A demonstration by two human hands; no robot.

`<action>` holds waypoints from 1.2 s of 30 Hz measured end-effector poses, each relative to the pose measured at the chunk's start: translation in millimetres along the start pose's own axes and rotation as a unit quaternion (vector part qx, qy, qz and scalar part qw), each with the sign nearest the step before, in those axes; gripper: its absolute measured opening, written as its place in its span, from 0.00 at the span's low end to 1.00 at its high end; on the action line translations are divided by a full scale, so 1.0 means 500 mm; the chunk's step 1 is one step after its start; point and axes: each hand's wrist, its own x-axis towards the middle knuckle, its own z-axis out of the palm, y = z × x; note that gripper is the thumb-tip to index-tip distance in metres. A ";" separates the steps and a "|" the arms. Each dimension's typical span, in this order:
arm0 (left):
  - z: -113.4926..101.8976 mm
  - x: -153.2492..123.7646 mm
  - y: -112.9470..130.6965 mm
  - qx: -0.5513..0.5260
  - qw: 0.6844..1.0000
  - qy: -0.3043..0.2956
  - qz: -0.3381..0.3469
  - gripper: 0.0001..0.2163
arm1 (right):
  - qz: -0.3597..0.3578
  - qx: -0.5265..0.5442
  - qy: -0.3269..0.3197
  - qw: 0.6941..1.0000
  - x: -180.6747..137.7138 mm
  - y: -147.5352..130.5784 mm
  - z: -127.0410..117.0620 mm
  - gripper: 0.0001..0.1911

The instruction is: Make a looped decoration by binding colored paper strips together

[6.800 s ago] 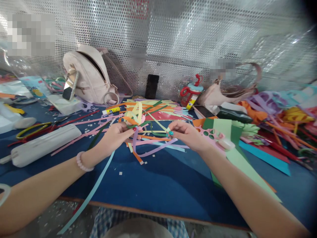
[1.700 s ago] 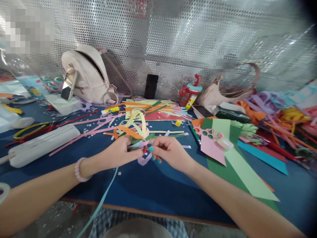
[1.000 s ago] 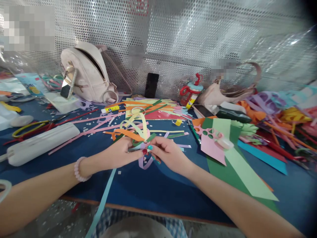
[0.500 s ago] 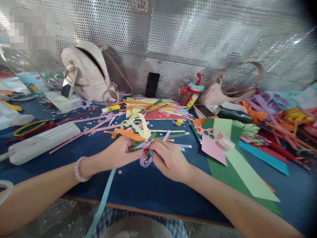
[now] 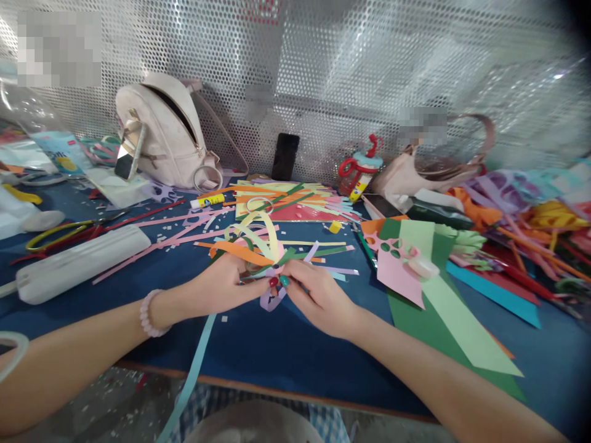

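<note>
Over the middle of the blue table my left hand [image 5: 221,284] and my right hand [image 5: 321,296] meet, thumbs nearly touching. Both are closed on a bundle of looped paper strips [image 5: 252,251] in yellow, orange, green and pink. A lilac paper loop [image 5: 272,300] hangs below the thumbs. From under my left hand a long light-blue paper strip [image 5: 201,354] runs down past the table's front edge. The fingertips hide where the strips join. Behind the bundle lies a pile of cut paper strips [image 5: 289,195].
A glue stick [image 5: 207,201], yellow-handled scissors [image 5: 60,237] and a white glue gun [image 5: 83,263] lie to the left. A cream backpack [image 5: 161,141], a phone [image 5: 285,157] and a red-handled cup [image 5: 361,175] stand at the back. Coloured paper sheets [image 5: 466,326] cover the right side.
The hands keep their grip on the looped paper strips with only a slight shift of the fingers at the join. Elsewhere nothing has visibly moved.
</note>
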 end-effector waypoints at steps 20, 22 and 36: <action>-0.002 0.000 0.006 -0.001 0.999 -0.019 -0.042 0.09 | 0.016 -0.023 0.035 0.999 -0.001 0.005 0.001 0.08; -0.002 0.001 0.001 -0.003 0.998 -0.020 -0.054 0.10 | 0.036 -0.025 0.058 0.997 0.000 0.008 -0.001 0.08; 0.000 0.013 -0.009 -0.195 0.979 -0.006 -0.059 0.14 | 0.083 0.331 0.003 0.940 0.005 0.029 0.004 0.07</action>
